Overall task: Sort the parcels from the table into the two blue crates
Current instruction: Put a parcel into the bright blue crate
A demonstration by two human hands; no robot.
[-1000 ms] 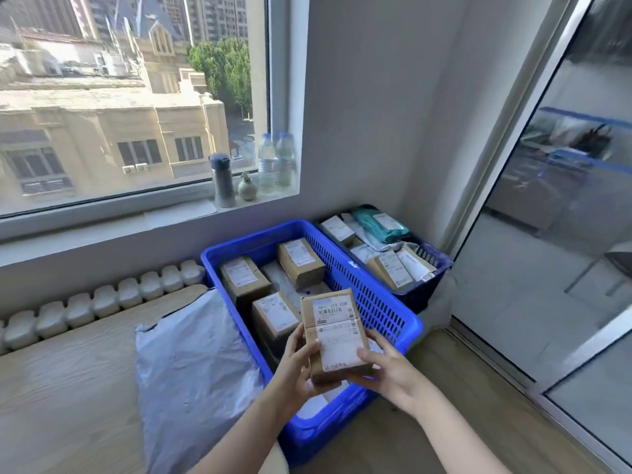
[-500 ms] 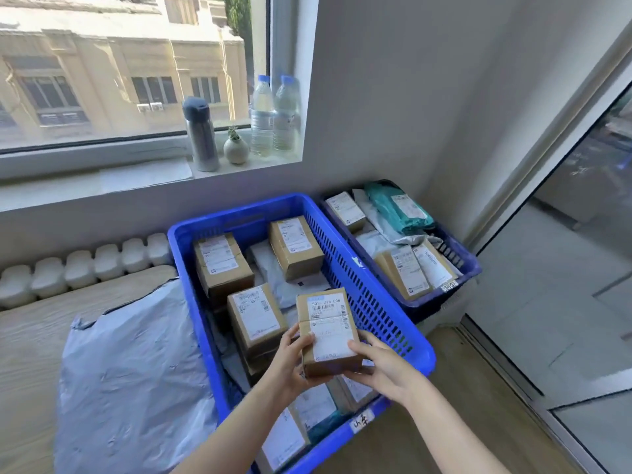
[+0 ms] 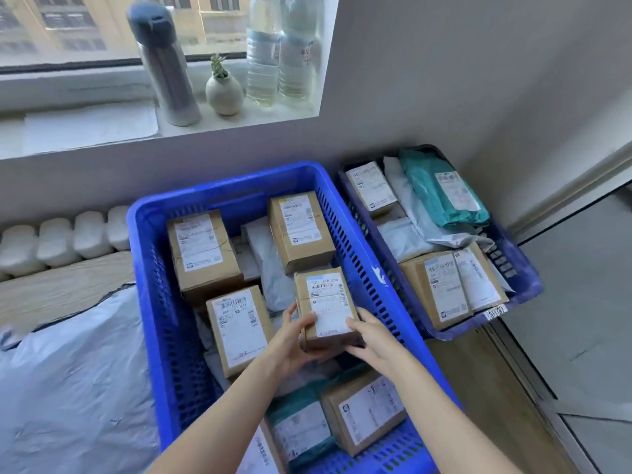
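Both hands around a small cardboard parcel, left hand cupping its near-left corner, right hand gripping its right edge, held inside the near blue crate among other boxes, second blue crate just right.

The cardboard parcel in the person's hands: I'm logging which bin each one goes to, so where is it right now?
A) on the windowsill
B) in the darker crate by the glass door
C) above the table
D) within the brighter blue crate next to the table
D: the left hand and right hand hold the cardboard parcel low between the walls of the brighter blue crate; the darker crate sits to its right.
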